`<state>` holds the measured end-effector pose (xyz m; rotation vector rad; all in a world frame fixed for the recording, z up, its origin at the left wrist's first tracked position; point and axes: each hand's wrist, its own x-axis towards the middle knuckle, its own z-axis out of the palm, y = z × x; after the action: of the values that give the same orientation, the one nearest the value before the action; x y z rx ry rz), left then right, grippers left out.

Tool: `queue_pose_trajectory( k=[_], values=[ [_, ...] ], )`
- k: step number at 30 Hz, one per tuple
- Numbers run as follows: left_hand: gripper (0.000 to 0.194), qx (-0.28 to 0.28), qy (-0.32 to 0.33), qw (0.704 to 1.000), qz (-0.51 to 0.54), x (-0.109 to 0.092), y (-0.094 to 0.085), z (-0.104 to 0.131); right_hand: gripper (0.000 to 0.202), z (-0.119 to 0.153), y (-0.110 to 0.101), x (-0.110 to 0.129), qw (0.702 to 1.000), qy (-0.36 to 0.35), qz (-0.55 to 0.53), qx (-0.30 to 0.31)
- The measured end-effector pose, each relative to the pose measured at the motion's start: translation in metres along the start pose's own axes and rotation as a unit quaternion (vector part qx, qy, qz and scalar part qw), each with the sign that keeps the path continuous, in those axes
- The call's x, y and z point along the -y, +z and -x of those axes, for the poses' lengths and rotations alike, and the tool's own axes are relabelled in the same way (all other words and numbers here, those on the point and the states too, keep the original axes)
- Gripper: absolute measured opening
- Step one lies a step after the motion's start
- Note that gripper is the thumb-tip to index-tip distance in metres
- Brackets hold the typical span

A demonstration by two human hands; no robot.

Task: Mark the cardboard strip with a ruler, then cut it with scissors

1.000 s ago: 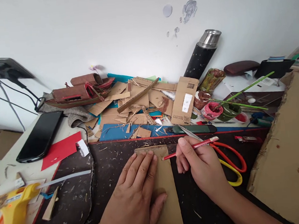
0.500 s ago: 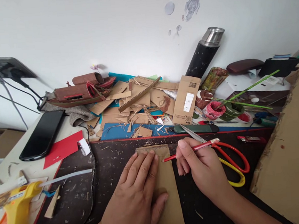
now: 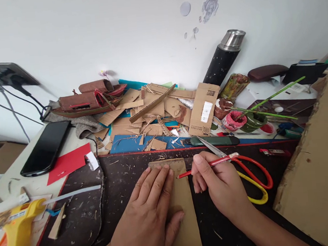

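Observation:
A strip of brown cardboard (image 3: 186, 213) lies on the dark mat in front of me. My left hand (image 3: 151, 204) rests flat on it, fingers stretched out, with the fingertips on a clear ruler (image 3: 171, 163) laid across the strip's far end. In my right hand (image 3: 216, 181) a red pencil (image 3: 202, 166) is pinched between thumb and fingers. Its tip points left, close to the strip's right edge; whether it touches the cardboard I cannot tell. Scissors (image 3: 254, 170) with red and yellow handles lie just beyond and partly behind that hand.
A yellow glue gun (image 3: 23, 223) and a phone (image 3: 46, 148) lie to the left. Cardboard scraps (image 3: 151, 108), a green utility knife (image 3: 214, 140) and model boats (image 3: 82, 105) fill the back. Paint jars (image 3: 234, 121) and a black flask (image 3: 223, 60) stand back right; a large cardboard piece (image 3: 317, 171) rises at right.

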<state>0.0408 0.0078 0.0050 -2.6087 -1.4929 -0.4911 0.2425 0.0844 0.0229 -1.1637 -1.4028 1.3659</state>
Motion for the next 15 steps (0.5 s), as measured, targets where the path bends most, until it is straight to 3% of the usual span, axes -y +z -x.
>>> queue_pose_trajectory(
  k=[15],
  values=[
    [0.062, -0.003, -0.005, 1.000, 0.002, -0.0006, 0.0012, 0.0009, 0.059, -0.0032, 0.0001, 0.0038, 0.999, 0.004, -0.025, -0.020]
  ],
)
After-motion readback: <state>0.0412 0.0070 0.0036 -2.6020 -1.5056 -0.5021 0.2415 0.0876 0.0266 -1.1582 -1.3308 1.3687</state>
